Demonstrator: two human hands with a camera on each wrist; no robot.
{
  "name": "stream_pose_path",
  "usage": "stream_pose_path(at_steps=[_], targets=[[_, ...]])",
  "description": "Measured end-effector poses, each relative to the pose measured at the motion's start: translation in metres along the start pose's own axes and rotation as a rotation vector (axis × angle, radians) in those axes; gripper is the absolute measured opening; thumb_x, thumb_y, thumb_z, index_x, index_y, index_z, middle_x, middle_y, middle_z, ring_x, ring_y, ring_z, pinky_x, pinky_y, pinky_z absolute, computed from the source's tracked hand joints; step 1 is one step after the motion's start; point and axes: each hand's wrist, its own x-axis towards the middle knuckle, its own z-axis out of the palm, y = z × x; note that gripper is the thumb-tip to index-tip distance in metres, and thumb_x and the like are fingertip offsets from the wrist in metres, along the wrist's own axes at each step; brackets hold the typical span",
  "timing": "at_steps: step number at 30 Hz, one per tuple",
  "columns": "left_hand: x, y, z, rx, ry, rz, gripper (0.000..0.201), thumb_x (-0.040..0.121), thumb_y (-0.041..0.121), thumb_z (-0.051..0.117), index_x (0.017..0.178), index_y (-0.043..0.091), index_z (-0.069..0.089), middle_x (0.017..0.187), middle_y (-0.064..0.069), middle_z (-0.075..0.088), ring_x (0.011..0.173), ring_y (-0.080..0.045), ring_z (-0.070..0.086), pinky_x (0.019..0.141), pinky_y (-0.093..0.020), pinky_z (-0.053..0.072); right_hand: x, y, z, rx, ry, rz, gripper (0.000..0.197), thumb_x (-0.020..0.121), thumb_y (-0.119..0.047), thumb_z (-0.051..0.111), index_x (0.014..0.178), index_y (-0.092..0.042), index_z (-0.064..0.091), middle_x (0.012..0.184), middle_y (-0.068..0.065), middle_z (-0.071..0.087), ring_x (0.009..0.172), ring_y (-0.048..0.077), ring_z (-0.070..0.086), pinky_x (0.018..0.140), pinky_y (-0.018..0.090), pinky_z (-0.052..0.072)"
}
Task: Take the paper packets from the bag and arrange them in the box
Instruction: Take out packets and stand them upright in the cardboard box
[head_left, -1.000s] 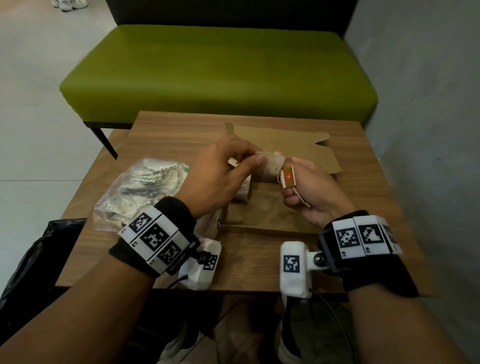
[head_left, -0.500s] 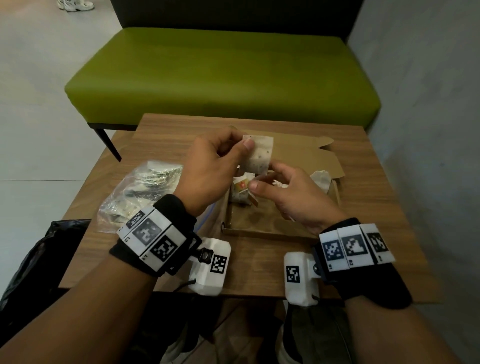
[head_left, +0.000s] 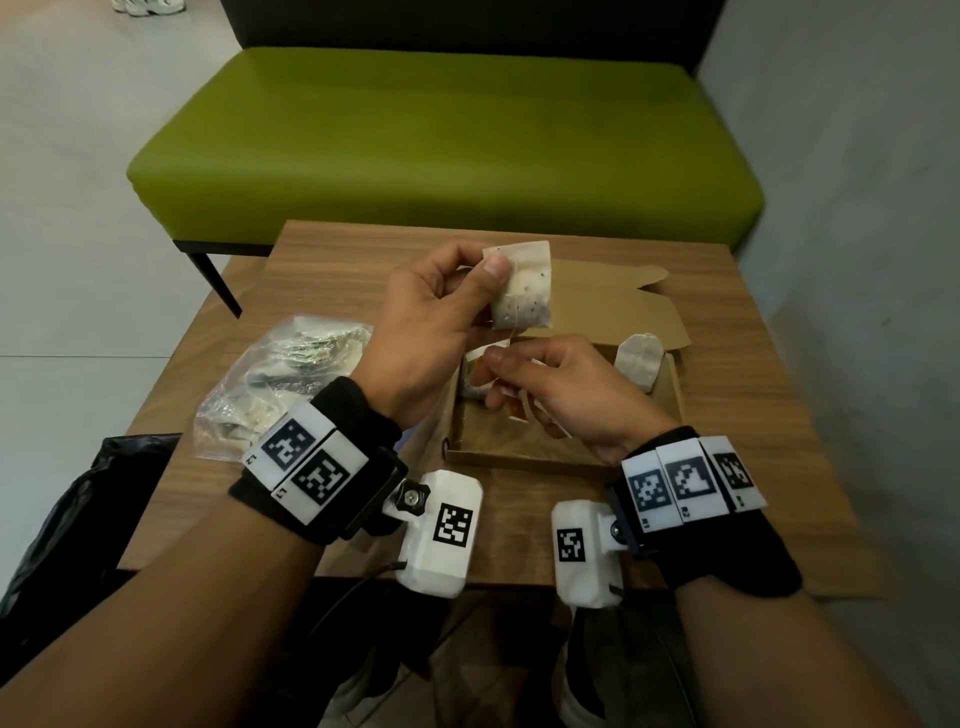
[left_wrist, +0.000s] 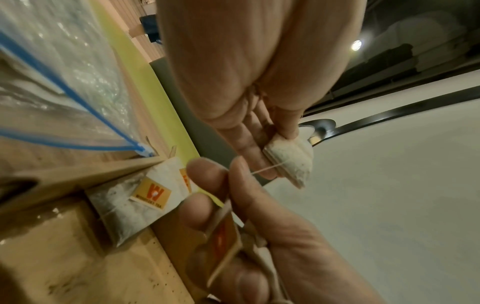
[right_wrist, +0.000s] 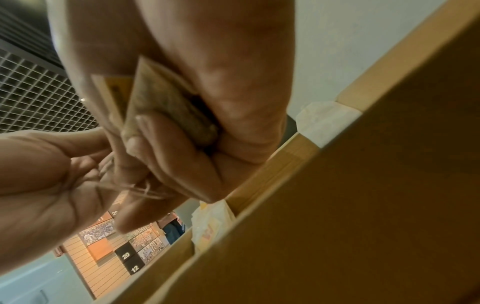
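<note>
Behind the small wooden table (head_left: 737, 332) stands a green bench (head_left: 447, 135). Over the table, the left hand (head_left: 426, 327) pinches a tea bag (head_left: 522, 291) between thumb and fingers, holding it up above the open cardboard box (head_left: 524, 457). Its string (left_wrist: 267, 169) runs down to the right hand (head_left: 561, 395), whose fingers curl round another tea bag and an orange paper tag (left_wrist: 223, 240). More tea bags lie inside the box: one at its left wall (left_wrist: 124, 207), one leaning at the far right corner (head_left: 640, 359). To the box's left lies the clear zip bag (head_left: 280, 379) with the remaining packets.
</note>
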Motion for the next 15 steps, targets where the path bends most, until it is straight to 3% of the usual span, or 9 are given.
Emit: stream_pose_path(at_steps=[3,6,10,15], targets=[[0.001,-0.001,-0.001,-0.017,-0.01,-0.005,0.011,0.1,0.015,0.053,0.092,0.008,0.058,0.09,-0.015,0.065,0.081,-0.024,0.067,0.069,-0.032,0.06,0.003,0.004,-0.002,-0.026,-0.001,0.047,0.035,0.1,-0.038,0.058,0.083,-0.014,0.076,0.069,0.014,0.052,0.044,0.011,0.032,0.041,0.022,0.024],[0.004,0.0,-0.006,0.02,-0.007,0.028,0.013,0.101,0.016,0.051,0.095,0.008,0.059,0.087,-0.01,0.065,0.073,-0.016,0.065,0.063,-0.026,0.056,0.005,0.005,-0.014,0.122,0.015,0.092,0.029,0.098,-0.035,0.062,0.08,-0.012,0.067,0.06,0.0,0.051,0.041,0.006,0.033,0.036,0.018,0.022],[0.005,0.003,-0.014,0.121,-0.052,0.054,0.018,0.102,0.018,0.049,0.092,0.011,0.063,0.08,-0.001,0.066,0.067,-0.011,0.059,0.061,-0.024,0.05,0.003,0.001,-0.027,0.429,-0.018,0.04,0.021,0.084,-0.025,0.067,0.086,-0.006,0.06,0.061,-0.001,0.054,0.038,0.002,0.035,0.033,0.012,0.021],[0.006,-0.001,-0.018,0.495,-0.194,0.11,0.019,0.101,0.02,0.052,0.086,0.015,0.063,0.072,-0.001,0.058,0.063,-0.011,0.051,0.057,-0.027,0.042,0.002,-0.001,-0.028,0.592,-0.042,0.012,0.011,0.088,-0.019,0.063,0.088,-0.01,0.058,0.07,0.0,0.057,0.039,0.001,0.037,0.032,0.011,0.024]])
